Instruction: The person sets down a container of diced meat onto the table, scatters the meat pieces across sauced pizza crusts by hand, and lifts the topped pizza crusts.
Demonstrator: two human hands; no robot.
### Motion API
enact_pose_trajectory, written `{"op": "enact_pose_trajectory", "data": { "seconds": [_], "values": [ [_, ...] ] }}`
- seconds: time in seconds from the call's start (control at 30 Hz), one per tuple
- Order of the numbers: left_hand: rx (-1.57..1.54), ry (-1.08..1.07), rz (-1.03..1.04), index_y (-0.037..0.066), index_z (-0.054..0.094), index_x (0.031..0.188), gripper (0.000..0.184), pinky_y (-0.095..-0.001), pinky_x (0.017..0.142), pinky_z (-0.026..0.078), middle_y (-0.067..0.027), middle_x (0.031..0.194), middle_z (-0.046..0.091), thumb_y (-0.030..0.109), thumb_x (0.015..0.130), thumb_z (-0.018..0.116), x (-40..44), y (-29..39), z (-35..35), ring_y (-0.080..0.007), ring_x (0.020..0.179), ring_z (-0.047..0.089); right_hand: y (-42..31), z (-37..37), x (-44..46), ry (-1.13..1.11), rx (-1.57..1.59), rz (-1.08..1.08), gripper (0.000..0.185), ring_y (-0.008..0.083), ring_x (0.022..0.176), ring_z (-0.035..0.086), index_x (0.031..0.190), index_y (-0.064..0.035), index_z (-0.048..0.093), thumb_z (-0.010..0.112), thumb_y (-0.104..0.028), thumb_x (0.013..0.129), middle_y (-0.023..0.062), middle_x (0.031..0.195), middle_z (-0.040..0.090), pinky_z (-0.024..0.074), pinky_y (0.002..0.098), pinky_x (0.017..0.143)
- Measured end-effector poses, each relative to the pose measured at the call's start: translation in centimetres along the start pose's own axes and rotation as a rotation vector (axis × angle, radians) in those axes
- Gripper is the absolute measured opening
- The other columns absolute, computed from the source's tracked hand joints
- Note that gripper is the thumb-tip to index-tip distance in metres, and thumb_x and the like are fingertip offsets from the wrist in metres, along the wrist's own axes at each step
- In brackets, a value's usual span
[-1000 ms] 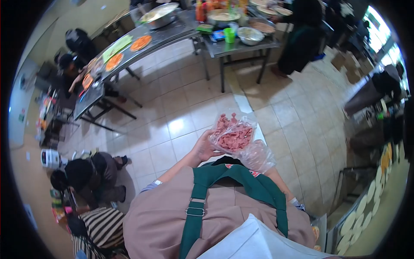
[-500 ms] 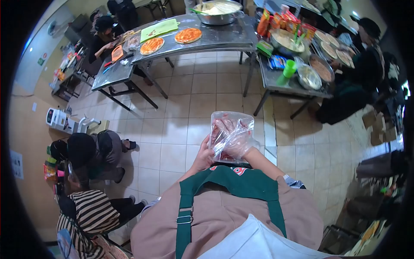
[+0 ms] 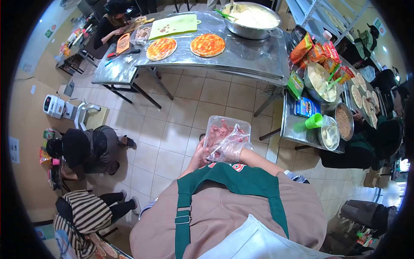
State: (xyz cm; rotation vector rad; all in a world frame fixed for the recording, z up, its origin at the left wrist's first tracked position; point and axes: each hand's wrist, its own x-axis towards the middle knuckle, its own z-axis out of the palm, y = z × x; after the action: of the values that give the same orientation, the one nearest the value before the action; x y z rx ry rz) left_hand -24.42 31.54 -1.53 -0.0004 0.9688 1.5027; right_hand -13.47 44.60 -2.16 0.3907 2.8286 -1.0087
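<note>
In front of my apron I see a clear plastic tub (image 3: 210, 125) with pink, sliced meat pieces (image 3: 221, 131) inside. My left hand (image 3: 199, 154) is bare and grips the tub's near left side. A thin, clear plastic glove covers my right hand (image 3: 235, 152), which is at the near right part of the tub. Crinkled clear plastic (image 3: 233, 137) spreads over the meat there and hides the right fingers. The tub is held above the tiled floor.
Ahead is a metal table (image 3: 254, 54) with two sauced pizza bases (image 3: 208, 45), a green cutting board (image 3: 174, 26) and a large bowl (image 3: 252, 21). A side table (image 3: 297, 127) at right carries bowls and packets. People work at both sides; one crouches (image 3: 92, 146) at left.
The tables ahead now appear nearer and larger, and the view has shifted. My right hand has drawn back towards me in the tub, uncovering more meat. My left hand keeps its hold.
</note>
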Motion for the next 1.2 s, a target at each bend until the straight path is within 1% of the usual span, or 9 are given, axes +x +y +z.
{"op": "enact_pose_trajectory", "data": {
  "seconds": [0.33, 0.4, 0.43, 0.67, 0.87, 0.93, 1.1, 1.17, 1.2],
  "values": [
    [0.260, -0.174, -0.160, 0.013, 0.021, 0.123, 0.061, -0.0431, 0.077, 0.042, -0.0085, 0.118, 0.036, 0.022, 0.069, 0.048, 17.2, 13.0, 3.7, -0.0232, 0.103, 0.044, 8.3, -9.2, 11.8, 0.111, 0.135, 0.220, 0.023, 0.0257, 0.081, 0.055, 0.088, -0.0124, 0.059, 0.055, -0.020, 0.067, 0.0113, 0.090, 0.057, 0.0409, 0.0356, 0.076],
    [0.310, -0.284, -0.152, 0.015, 0.020, 0.124, 0.062, -0.0423, 0.078, 0.041, -0.0082, 0.119, 0.035, 0.022, 0.069, 0.048, 21.5, 14.2, 4.7, -0.0215, 0.103, 0.044, 9.9, -11.6, 12.8, 0.288, 0.072, 0.310, 0.018, 0.0263, 0.075, 0.055, 0.082, -0.0095, 0.060, 0.055, -0.011, 0.065, 0.0123, 0.084, 0.057, 0.0426, 0.0354, 0.071],
    [0.333, -0.276, -0.150, 0.018, 0.024, 0.123, 0.056, -0.0385, 0.074, 0.042, -0.0028, 0.113, 0.041, 0.023, 0.070, 0.045, 23.4, 14.6, 5.5, -0.0158, 0.093, 0.049, 11.3, -12.8, 13.6, 0.250, 0.014, 0.383, 0.019, 0.0271, 0.079, 0.055, 0.082, -0.0092, 0.061, 0.054, -0.011, 0.064, 0.0122, 0.085, 0.057, 0.0412, 0.0360, 0.075],
    [0.349, -0.343, -0.253, 0.018, 0.023, 0.125, 0.059, -0.0407, 0.072, 0.040, -0.0052, 0.113, 0.041, 0.026, 0.071, 0.045, 35.0, 16.7, 10.8, -0.0187, 0.096, 0.046, 19.3, -18.8, 16.4, 0.543, 0.028, 0.553, 0.023, 0.0268, 0.092, 0.050, 0.086, -0.0121, 0.061, 0.059, -0.015, 0.063, 0.0117, 0.093, 0.056, 0.0359, 0.0355, 0.086],
    [0.292, -0.247, -0.363, 0.021, 0.038, 0.117, 0.043, -0.0432, 0.083, 0.036, -0.0030, 0.111, 0.045, 0.031, 0.076, 0.042, 42.0, 17.1, 14.6, -0.0199, 0.101, 0.044, 25.5, -21.7, 17.5, 0.637, 0.241, 0.476, 0.028, 0.0273, 0.098, 0.047, 0.092, -0.0089, 0.058, 0.061, -0.017, 0.065, 0.0102, 0.098, 0.055, 0.0353, 0.0349, 0.087],
    [0.318, -0.269, -0.224, 0.019, 0.040, 0.115, 0.041, -0.0432, 0.083, 0.035, -0.0033, 0.108, 0.046, 0.031, 0.076, 0.041, 42.8, 17.6, 16.4, -0.0190, 0.099, 0.043, 28.2, -22.3, 17.4, 0.547, 0.103, 0.417, 0.028, 0.0256, 0.098, 0.048, 0.093, -0.0083, 0.058, 0.060, -0.017, 0.067, 0.0094, 0.099, 0.055, 0.0357, 0.0338, 0.087],
    [0.361, -0.108, -0.179, 0.011, 0.039, 0.115, 0.041, -0.0400, 0.076, 0.038, -0.0042, 0.106, 0.046, 0.019, 0.076, 0.044, 46.3, 16.8, 16.3, -0.0182, 0.096, 0.044, 30.9, -23.0, 17.1, 0.553, 0.227, 0.268, 0.024, 0.0246, 0.098, 0.048, 0.091, -0.0074, 0.059, 0.059, -0.016, 0.068, 0.0096, 0.100, 0.055, 0.0373, 0.0319, 0.085],
    [0.421, -0.005, -0.153, 0.005, 0.039, 0.113, 0.038, -0.0260, 0.069, 0.043, -0.0050, 0.096, 0.052, 0.005, 0.075, 0.043, 45.8, 16.6, 16.5, -0.0142, 0.084, 0.052, 31.2, -22.8, 17.0, 0.528, 0.205, 0.288, 0.023, 0.0241, 0.097, 0.049, 0.090, -0.0071, 0.059, 0.059, -0.016, 0.069, 0.0095, 0.100, 0.055, 0.0378, 0.0312, 0.084],
    [0.420, -0.002, -0.156, 0.005, 0.039, 0.113, 0.038, -0.0260, 0.069, 0.043, -0.0050, 0.096, 0.052, 0.005, 0.075, 0.043, 45.6, 16.6, 16.5, -0.0142, 0.084, 0.052, 30.5, -23.6, 16.9, 0.412, 0.256, 0.393, 0.023, 0.0237, 0.096, 0.049, 0.090, -0.0074, 0.059, 0.059, -0.017, 0.069, 0.0094, 0.100, 0.055, 0.0383, 0.0306, 0.083]
  ]
}}
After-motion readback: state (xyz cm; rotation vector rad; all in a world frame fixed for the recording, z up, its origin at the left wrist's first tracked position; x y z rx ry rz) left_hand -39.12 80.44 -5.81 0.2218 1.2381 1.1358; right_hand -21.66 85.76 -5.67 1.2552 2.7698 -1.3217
